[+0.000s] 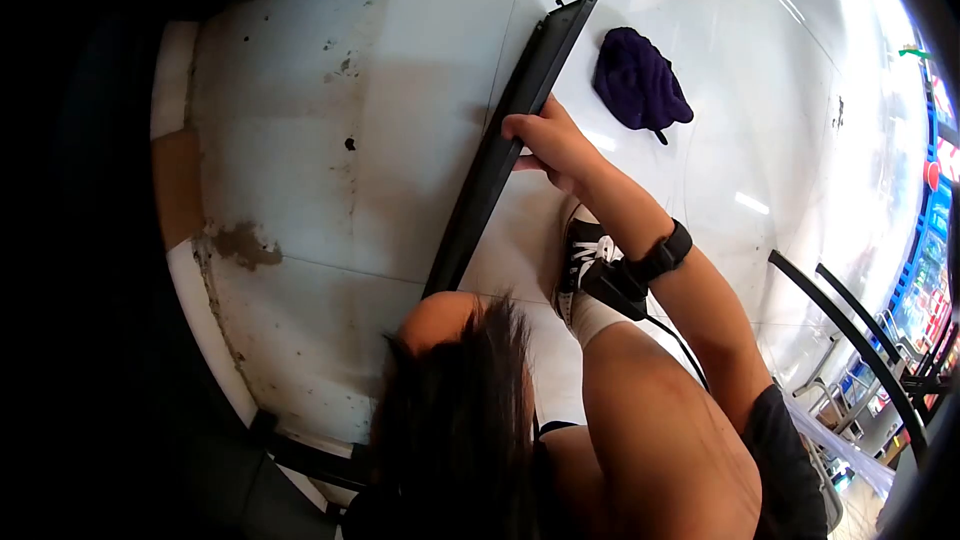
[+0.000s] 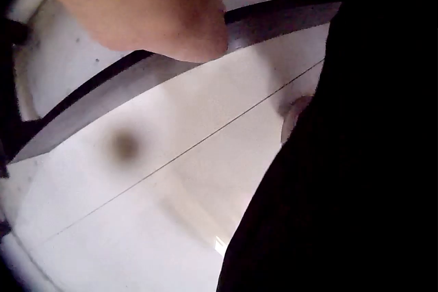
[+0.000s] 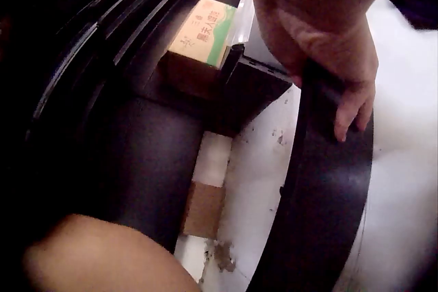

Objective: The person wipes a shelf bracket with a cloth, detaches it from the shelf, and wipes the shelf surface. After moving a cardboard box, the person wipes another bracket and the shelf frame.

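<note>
A long black panel [image 1: 490,165] slants over the floor, its far end showing small tabs. My right hand [image 1: 560,145] grips it above mid-length, thumb over one face; the right wrist view also shows this hand [image 3: 335,52] curled over the panel [image 3: 315,189], fingertips against its surface. At the panel's near end in the head view, rounded bare skin [image 1: 440,318] shows, partly covered by dark hair. The left wrist view has bare skin [image 2: 157,15], apparently my left hand, against the panel [image 2: 274,30]; its fingers are hidden, so its hold cannot be told.
A purple cloth [image 1: 640,80] lies on the pale tiled floor [image 1: 400,130], which has brown stains. My shoe [image 1: 583,255] is near the panel. Dark shelving stands at the left, with a printed carton [image 3: 205,32] on it. Metal chair frames and colourful goods are at the right.
</note>
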Tool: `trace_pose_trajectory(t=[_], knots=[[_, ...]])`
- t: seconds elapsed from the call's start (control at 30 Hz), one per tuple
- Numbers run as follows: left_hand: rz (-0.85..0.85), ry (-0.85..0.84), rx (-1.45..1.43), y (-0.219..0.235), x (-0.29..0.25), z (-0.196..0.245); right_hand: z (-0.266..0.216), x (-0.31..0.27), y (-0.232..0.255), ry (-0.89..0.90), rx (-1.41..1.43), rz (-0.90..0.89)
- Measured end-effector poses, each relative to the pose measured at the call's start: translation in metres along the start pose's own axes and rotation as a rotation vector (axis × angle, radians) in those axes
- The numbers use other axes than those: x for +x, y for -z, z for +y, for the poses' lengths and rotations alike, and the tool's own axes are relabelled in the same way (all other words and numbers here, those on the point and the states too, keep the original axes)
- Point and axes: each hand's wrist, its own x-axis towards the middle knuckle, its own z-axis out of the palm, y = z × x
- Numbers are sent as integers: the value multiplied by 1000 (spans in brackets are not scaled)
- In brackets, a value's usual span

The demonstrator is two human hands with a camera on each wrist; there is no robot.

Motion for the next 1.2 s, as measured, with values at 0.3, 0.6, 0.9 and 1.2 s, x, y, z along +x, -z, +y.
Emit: trace_pose_trajectory(t=[0.3,0.6,0.9,1.2], knots=[[155,177,-359,10,-13,30,-10,-1,-15,57,-44,-8],[175,214,-375,10,-18,39,-9,10,6,114,-141,48],[101,240,101,74,12,66,-47,2,35,144,-55,151],[157,-121,370,180,101,155,-93,-40,161,443,42,389]])
